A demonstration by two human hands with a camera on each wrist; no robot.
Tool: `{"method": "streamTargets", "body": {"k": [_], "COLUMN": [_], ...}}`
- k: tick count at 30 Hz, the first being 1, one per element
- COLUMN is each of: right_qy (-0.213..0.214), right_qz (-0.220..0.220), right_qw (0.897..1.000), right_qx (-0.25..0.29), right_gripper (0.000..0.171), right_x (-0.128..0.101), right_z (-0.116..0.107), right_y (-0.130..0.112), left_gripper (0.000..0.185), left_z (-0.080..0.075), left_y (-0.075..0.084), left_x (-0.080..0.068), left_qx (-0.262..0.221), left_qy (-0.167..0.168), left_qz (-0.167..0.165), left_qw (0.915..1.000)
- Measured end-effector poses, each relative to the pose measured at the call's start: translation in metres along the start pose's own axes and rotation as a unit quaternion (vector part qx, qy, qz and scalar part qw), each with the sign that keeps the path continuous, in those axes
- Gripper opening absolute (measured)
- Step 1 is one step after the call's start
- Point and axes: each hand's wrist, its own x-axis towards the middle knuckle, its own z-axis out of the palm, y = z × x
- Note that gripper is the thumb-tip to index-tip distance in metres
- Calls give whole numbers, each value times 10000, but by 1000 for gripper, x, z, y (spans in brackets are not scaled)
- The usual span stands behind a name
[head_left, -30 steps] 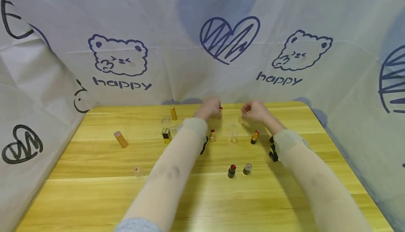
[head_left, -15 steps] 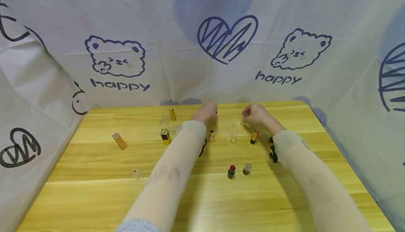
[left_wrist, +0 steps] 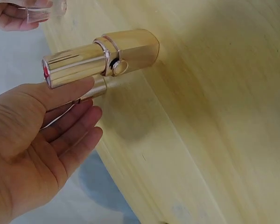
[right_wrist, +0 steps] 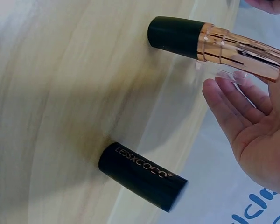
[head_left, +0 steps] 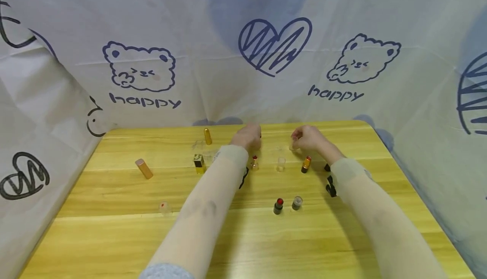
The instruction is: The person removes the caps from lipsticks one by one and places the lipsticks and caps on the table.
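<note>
My left hand [head_left: 247,137] pinches a slim gold lipstick tube [left_wrist: 99,88] near the table's back edge; its upper part is hidden by the thumb in the left wrist view. Closer to that camera stands a gold lipstick [left_wrist: 130,49] with a red tip, apart from the hand. To the right, my right hand [head_left: 309,137] holds a clear cap [right_wrist: 234,76] between thumb and fingertips, low over the table. A black and rose-gold lipstick [right_wrist: 177,37] stands in front of it, beside a black cap [right_wrist: 140,175] with gold lettering.
Another clear cap [head_left: 280,165] stands between the forearms. Nearer are a dark lipstick [head_left: 278,206] and a grey cap [head_left: 297,203]. On the left are an orange-brown tube [head_left: 144,169], a gold bullet-shaped tube [head_left: 207,136], a black-and-gold one [head_left: 199,164] and a clear piece [head_left: 165,207].
My left hand has turned and lowered slightly, and its lipstick has gone out of sight in the head view. The right hand has come down a little with the clear cap.
</note>
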Motion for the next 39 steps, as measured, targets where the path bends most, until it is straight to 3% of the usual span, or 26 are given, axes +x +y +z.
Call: {"method": "streamTargets", "body": {"k": [3,9,15,21,31,39], "right_qy": [10,258,719,1211,1543,1528], "right_qz": [-158,-544,-587,-798,-1289,-1534], "right_qw": [9997,9980,9955,9884,9736,9634], "right_qx": [166,163,199,460,1083,1580], "right_gripper": [46,52,52,47,50,49], "right_x": [-4,-9,-14,-20,-35,-52], "right_z": [-2,-6,-5,-2,7,26], "right_y": [-2,-14,-36,-57,-100,-141], "left_gripper": [9,51,55,57,59,59], "left_z": [-4,-21,-46,-74,-100,-98], "left_y": [0,-1,-6,-13,-50,-97], "left_x": [-8,-19,-29,-56,-117,-164], "left_qx": [-194,-711,-1005,-1377,-1946,-2553], "left_qy": [-21,168,333,850,1869,2590], "left_qz": [-23,386,924,1282,1734,1738], "left_qw": [9998,9966,9901,9784,9472,9152]}}
